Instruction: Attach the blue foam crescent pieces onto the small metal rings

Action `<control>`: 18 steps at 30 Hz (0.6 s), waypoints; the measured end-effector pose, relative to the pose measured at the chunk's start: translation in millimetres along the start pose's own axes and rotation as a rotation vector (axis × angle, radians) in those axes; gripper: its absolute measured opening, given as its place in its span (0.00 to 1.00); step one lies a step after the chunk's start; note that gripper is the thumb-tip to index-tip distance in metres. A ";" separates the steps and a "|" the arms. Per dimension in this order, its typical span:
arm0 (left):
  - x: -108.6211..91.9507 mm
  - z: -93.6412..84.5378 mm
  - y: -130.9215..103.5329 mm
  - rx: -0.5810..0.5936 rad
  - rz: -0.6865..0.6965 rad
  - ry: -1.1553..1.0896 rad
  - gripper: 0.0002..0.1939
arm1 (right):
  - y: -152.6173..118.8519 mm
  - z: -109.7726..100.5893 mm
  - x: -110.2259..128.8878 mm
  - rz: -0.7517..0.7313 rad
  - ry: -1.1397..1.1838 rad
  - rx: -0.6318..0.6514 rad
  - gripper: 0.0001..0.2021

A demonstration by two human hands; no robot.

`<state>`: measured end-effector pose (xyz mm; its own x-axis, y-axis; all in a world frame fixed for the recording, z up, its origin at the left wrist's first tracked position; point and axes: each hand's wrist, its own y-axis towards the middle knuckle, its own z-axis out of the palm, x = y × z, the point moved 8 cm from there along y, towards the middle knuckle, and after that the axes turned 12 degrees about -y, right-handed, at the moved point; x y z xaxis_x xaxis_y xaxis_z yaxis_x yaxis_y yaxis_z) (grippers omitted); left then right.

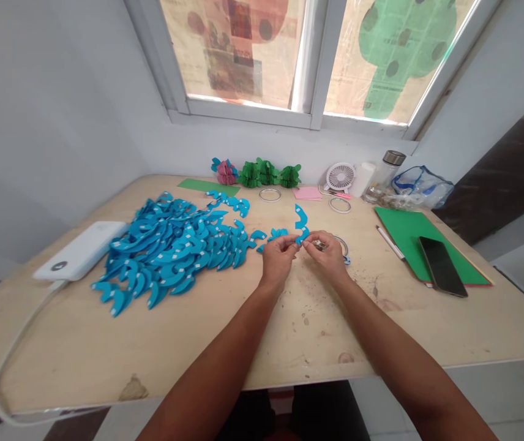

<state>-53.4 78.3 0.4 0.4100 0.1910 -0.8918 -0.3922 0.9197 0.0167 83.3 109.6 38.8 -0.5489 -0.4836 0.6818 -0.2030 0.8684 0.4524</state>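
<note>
Between my two hands, near the middle of the table, is a curved blue paper piece (302, 233) with small white squares on it. My left hand (281, 257) pinches its lower left side, and my right hand (325, 252) pinches its right side. Another blue curve stands up just beyond the fingertips, apparently joined to it. A few blue pieces (278, 233) lie right behind my left hand. To the left spreads a large heap of curved blue pieces (170, 239) with white squares. A ring and scissors-like item are partly hidden behind my right hand.
A white power bank (81, 250) with a cable lies left. Green paper figures (266, 172), a pink one (226, 172), tape rings (270, 195), a small fan (340, 177) and a bottle (384, 176) line the back. A phone (442, 266) rests on green sheets (404, 236) at right.
</note>
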 end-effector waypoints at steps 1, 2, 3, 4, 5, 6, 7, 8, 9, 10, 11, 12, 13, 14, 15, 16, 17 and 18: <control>-0.4 0.2 -0.2 -0.001 0.005 -0.004 0.06 | -0.6 -1.3 2.4 -0.021 -0.029 -0.013 0.05; -0.6 0.4 -0.5 -0.003 0.007 -0.007 0.07 | -1.3 -2.1 4.8 -0.041 -0.055 -0.022 0.04; -0.8 0.7 -0.8 -0.004 0.007 -0.009 0.07 | -1.9 -2.4 6.7 -0.057 -0.076 -0.027 0.04; -0.9 1.2 -1.1 -0.001 0.006 -0.011 0.07 | -2.4 -2.2 8.1 -0.068 -0.091 -0.028 0.04; -1.0 1.7 -1.5 0.003 0.005 -0.015 0.07 | -2.7 -1.5 9.0 -0.076 -0.098 -0.025 0.04; -1.2 2.3 -1.8 0.007 0.004 -0.020 0.07 | -2.9 -0.6 9.3 -0.080 -0.096 -0.020 0.04; -1.4 3.0 -2.1 0.013 0.004 -0.027 0.07 | -2.9 0.4 9.2 -0.081 -0.085 -0.014 0.04; -1.5 3.5 -2.4 0.017 0.004 -0.035 0.07 | -2.8 1.3 8.5 -0.076 -0.068 -0.010 0.04; -1.3 3.8 -2.7 0.019 0.001 -0.041 0.08 | -2.5 2.0 7.2 -0.065 -0.048 -0.007 0.05; -0.9 4.0 -2.9 0.019 -0.004 -0.045 0.08 | -2.2 2.5 5.5 -0.049 -0.027 -0.004 0.05; -0.3 4.2 -3.1 0.019 -0.012 -0.045 0.09 | -1.9 3.0 3.4 -0.026 -0.008 -0.002 0.06; 0.5 4.3 -3.3 0.018 -0.020 -0.042 0.09 | -1.7 3.4 1.2 0.000 0.009 0.003 0.06; 1.3 4.5 -3.4 0.018 -0.027 -0.039 0.09 | -1.5 4.1 -0.7 0.024 0.024 0.011 0.06; 1.9 4.6 -3.5 0.019 -0.031 -0.035 0.09 | -1.4 4.8 -2.1 0.043 0.037 0.021 0.06; 2.3 4.8 -3.4 0.020 -0.033 -0.032 0.09 | -1.4 5.5 -3.0 0.058 0.048 0.031 0.06; 2.7 5.0 -3.3 0.022 -0.031 -0.031 0.09 | -1.3 5.8 -3.4 0.067 0.056 0.038 0.06; 3.1 5.1 -3.1 0.024 -0.030 -0.032 0.09 | -1.2 5.8 -3.4 0.072 0.060 0.040 0.07; 3.4 5.3 -2.8 0.026 -0.027 -0.033 0.09 | -1.1 5.6 -3.2 0.073 0.061 0.040 0.07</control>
<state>-46.5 78.3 -0.4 0.4472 0.1763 -0.8769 -0.3587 0.9334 0.0047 80.7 110.7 32.9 -0.5135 -0.4234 0.7464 -0.1969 0.9047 0.3778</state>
